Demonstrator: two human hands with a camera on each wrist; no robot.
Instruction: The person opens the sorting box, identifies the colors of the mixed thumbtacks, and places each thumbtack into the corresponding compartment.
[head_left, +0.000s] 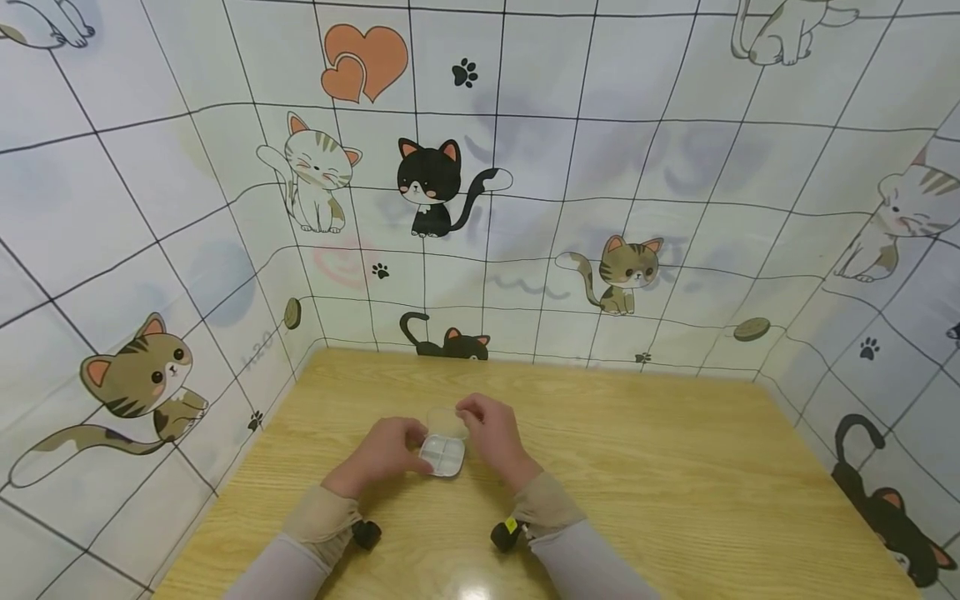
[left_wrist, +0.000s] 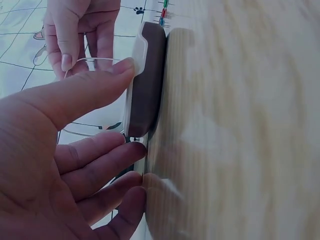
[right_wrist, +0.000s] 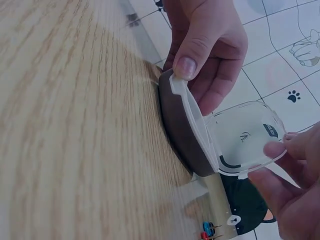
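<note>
A small pill box (head_left: 442,456) lies on the table with its clear lid (right_wrist: 245,137) swung up at the far side. Its white inside is split by a cross-shaped divider into several compartments, with no contents visible. Seen from the side in the wrist views, the box has a dark brown outer shell (right_wrist: 182,130) and a white rim. My left hand (head_left: 386,450) holds the box from the left, thumb on the near rim and fingers round the far side. With thumb and fingers, my right hand (head_left: 495,433) pinches the lid's edge.
The wooden table (head_left: 637,467) stretches well to the right of the box. A cloth wall (head_left: 540,167) with cats and grid lines stands along its back and sides. Small red and blue pieces with thin pins (right_wrist: 207,230) show at the bottom of the right wrist view.
</note>
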